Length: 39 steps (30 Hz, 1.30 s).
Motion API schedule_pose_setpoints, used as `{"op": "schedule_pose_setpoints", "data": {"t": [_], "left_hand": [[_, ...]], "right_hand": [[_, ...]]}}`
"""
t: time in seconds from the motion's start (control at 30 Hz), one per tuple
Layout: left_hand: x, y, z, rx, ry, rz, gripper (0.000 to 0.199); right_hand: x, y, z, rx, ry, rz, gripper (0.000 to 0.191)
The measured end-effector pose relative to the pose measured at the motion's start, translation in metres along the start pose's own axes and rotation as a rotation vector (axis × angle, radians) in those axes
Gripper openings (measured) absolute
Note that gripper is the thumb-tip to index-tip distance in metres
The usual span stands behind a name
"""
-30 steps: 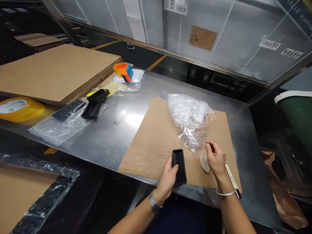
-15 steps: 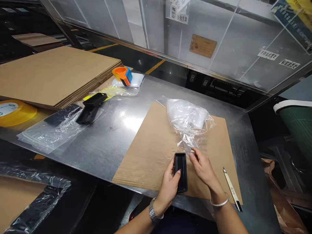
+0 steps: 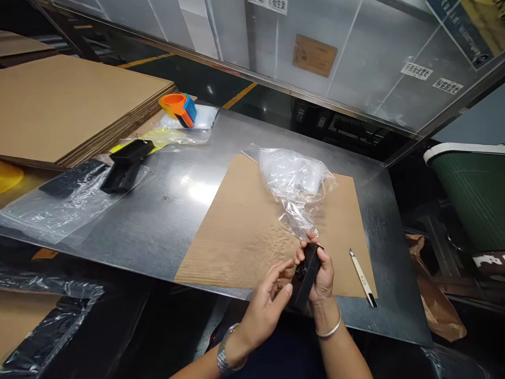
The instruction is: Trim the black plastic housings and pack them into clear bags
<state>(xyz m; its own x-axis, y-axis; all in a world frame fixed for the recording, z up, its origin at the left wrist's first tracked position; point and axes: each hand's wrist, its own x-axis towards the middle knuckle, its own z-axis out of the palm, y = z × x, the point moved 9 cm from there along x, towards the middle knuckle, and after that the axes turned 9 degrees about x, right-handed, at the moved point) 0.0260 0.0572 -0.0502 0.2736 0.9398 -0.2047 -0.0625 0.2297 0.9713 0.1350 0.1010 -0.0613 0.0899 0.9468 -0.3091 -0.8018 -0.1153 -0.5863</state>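
A black rectangular plastic tray (image 3: 306, 279) is held tilted above the front part of a cardboard sheet (image 3: 221, 242). My right hand (image 3: 323, 273) wraps round its upper end, thumb on the near side and fingertips over the far edge. At the lower left, my left hand (image 3: 268, 302) grips it between thumb and curled fingers. Just beyond my fingertips lies a crumpled clear plastic bag (image 3: 290, 176) with whitish contents. To the right of my hands a white-handled craft knife (image 3: 362, 276) rests on the cardboard, blade pointing away.
Two more black trays (image 3: 122, 168) lie at the left on clear bags (image 3: 59, 210). Behind them are an orange and blue tape dispenser (image 3: 179, 108) and a stack of cardboard (image 3: 87, 105). The metal table (image 3: 169, 226) ends at a near edge; a green bin (image 3: 469, 195) stands right.
My right hand has come from beside the tray to grip its upper end. The tray has been turned and tilted, and my left hand has shifted its hold lower. The view has moved slightly.
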Motion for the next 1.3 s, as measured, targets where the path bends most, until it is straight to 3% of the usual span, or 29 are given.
{"op": "schedule_pose_setpoints", "data": {"t": [0.1,0.4,0.83,1.3], "left_hand": [[-0.012,-0.007,0.013,-0.184,-0.134,-0.155,0.039],[-0.035,-0.007,0.021,-0.375,-0.142,-0.333,0.039],[-0.042,-0.001,0.029,-0.419,-0.169,-0.363,0.037],[-0.044,-0.008,0.035,-0.441,-0.153,-0.401,0.035]], "right_hand": [[-0.006,-0.001,0.000,0.039,0.022,-0.028,0.030],[-0.029,-0.012,-0.005,-0.074,0.130,-0.168,0.024],[-0.041,-0.016,-0.005,-0.164,0.158,-0.184,0.026],[-0.045,-0.021,-0.007,-0.212,0.163,-0.212,0.024]]}}
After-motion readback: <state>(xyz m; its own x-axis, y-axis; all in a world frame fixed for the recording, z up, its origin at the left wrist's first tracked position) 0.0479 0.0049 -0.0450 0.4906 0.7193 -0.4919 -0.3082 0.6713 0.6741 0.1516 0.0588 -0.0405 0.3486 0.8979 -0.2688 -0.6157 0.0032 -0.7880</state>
